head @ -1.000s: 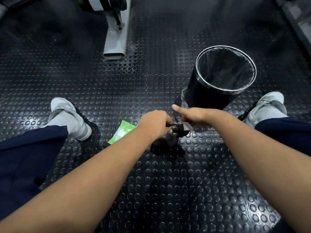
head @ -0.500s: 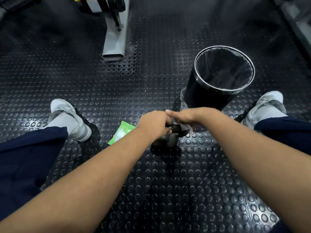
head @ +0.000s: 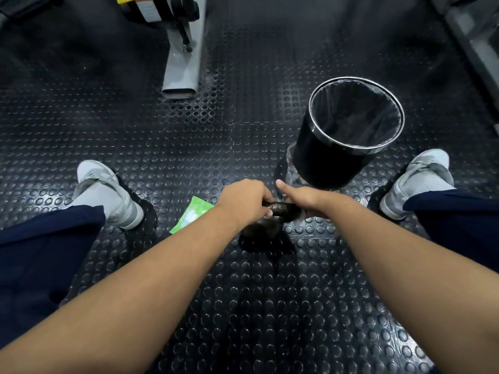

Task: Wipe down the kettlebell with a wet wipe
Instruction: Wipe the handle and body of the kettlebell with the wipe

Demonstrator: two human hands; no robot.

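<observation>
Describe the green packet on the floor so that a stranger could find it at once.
Start at the round black bin on the studded rubber floor, then look left past both hands. The green packet lies flat, partly hidden by the left forearm. It is the only bright green thing there.

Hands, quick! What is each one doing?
Left hand: closed around the kettlebell handle.
Right hand: on the handle, thumb out; wipe not visible.

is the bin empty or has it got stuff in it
Empty as far as visible: inside the bin only the dark liner shows, no wipes or rubbish.
</observation>
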